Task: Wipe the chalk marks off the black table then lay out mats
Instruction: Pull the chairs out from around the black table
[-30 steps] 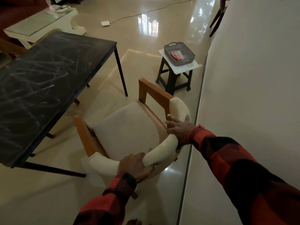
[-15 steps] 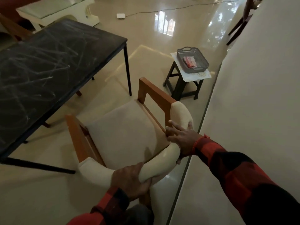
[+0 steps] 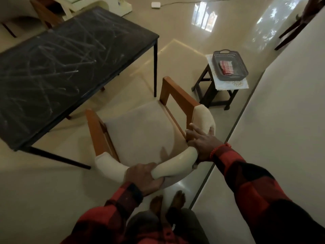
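Observation:
The black table (image 3: pixel 58 67) stands at the left, its top covered in white chalk scribbles. Right in front of me is a wooden armchair (image 3: pixel 140 131) with a cream seat and a curved cream backrest. My left hand (image 3: pixel 144 176) is closed around the backrest near its middle. My right hand (image 3: pixel 202 141) grips the backrest's right end, fingers partly spread over it. A grey plastic basket (image 3: pixel 230 65) with a folded red-and-white cloth (image 3: pixel 226 67) sits on a small dark stool (image 3: pixel 218 88) at the right. No mats are identifiable.
A white wall (image 3: pixel 272 120) runs along the right, close to the chair and stool. My bare feet (image 3: pixel 167 201) are just behind the chair. A cream side table (image 3: pixel 98 4) and another chair (image 3: pixel 45 13) stand beyond the black table. A white box with a cable (image 3: pixel 155 4) lies on the glossy floor.
The view has tipped down and back, so my feet now show. The chair has shifted toward me, away from the black table. Both hands keep their hold on the backrest.

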